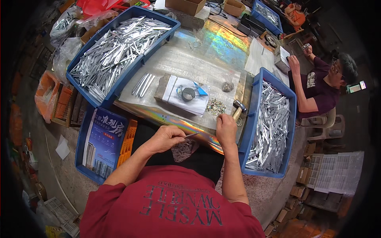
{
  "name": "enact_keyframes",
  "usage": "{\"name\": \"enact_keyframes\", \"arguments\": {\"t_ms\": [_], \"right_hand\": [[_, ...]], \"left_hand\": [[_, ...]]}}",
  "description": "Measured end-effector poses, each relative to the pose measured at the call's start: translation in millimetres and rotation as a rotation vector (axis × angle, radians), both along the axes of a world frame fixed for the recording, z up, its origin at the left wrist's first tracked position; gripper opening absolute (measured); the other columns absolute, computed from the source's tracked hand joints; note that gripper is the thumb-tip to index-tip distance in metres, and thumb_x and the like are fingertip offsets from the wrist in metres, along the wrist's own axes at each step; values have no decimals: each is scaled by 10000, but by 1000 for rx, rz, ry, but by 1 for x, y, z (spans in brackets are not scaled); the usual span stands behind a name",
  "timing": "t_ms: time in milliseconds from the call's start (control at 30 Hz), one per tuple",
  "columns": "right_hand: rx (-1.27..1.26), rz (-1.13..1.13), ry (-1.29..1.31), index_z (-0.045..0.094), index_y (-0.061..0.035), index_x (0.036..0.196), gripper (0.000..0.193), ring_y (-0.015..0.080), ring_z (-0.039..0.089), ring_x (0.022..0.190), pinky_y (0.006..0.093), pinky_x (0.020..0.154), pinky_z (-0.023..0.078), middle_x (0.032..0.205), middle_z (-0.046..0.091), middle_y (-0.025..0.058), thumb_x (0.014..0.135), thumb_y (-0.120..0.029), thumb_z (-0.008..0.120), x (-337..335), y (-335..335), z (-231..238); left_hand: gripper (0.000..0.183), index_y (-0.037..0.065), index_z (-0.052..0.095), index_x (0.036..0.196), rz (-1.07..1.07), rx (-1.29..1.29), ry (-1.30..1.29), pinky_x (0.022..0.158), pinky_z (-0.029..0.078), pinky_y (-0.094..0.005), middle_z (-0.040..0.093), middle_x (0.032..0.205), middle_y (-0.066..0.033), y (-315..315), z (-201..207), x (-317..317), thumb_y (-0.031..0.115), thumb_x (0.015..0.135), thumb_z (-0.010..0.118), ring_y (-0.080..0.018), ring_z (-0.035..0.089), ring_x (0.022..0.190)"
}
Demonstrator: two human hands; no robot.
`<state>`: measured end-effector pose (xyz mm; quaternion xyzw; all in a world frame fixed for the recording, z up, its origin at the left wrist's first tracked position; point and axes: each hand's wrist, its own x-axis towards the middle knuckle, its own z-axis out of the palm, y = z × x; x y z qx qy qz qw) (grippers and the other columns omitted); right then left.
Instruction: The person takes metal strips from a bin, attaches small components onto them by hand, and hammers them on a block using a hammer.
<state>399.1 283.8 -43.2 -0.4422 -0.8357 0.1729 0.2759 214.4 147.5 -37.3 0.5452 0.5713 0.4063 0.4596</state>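
Observation:
My left hand [168,139] is closed in a pinch on a thin metal strip [192,135], which points right, in front of the table's near edge. My right hand [226,130] is closed at that edge, and whatever its fingers hold is hidden. Just beyond it lies a pile of small brass and silver-coloured parts [216,106]. Beside the pile is a hammer [239,105] with a wooden handle. A block topped with white paper [174,92] bears a dark round piece [188,94] and a blue scrap [201,90]. Several metal strips [143,85] lie left of the block.
A blue bin [137,65] of metal strips stands left, another blue bin [252,127] right. Below the left one, a blue tray [81,139] holds a printed sheet and an orange crate [127,139]. A co-worker [321,85] sits at the right; another person is farther back.

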Motion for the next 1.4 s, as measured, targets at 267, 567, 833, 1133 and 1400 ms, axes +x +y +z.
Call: {"name": "enact_keyframes", "arguments": {"t_ms": [267,567,833,1133,1400], "right_hand": [[-36,-86,-584,525,-54,705,72,286,542,744,452,629,356,761,563,120,702,-98,467,-20,9,-1],[-30,-85,-220,504,-13,750,106,361,525,677,407,574,397,740,552,184,760,-118,492,-6,10,-13],[-493,-59,396,516,6,811,93,126,477,564,241,510,384,645,521,67,788,-82,497,2,-6,3],[-1105,128,893,458,-21,794,111,83,430,601,192,565,361,675,471,18,819,-122,495,-8,-42,20],[-1202,122,1028,443,-39,780,129,74,398,608,187,565,334,695,450,4,828,-150,487,-29,-68,21]], "left_hand": [[126,15,598,801,19,-19,-69,582,396,-237,537,687,-40,-4,-3,-2,97,706,610,-114,504,652],[109,0,593,803,75,-110,-315,590,407,-195,562,708,4,-5,-11,1,78,726,593,-48,495,650],[122,37,584,832,149,-174,-666,441,361,-148,547,664,9,0,3,2,108,736,607,-24,487,578],[133,45,582,829,93,-240,-703,423,355,-145,535,641,22,6,-1,14,144,744,605,-25,480,548],[123,43,570,801,138,-185,-801,418,341,-140,524,615,20,9,7,24,152,753,598,-21,465,508]]}}
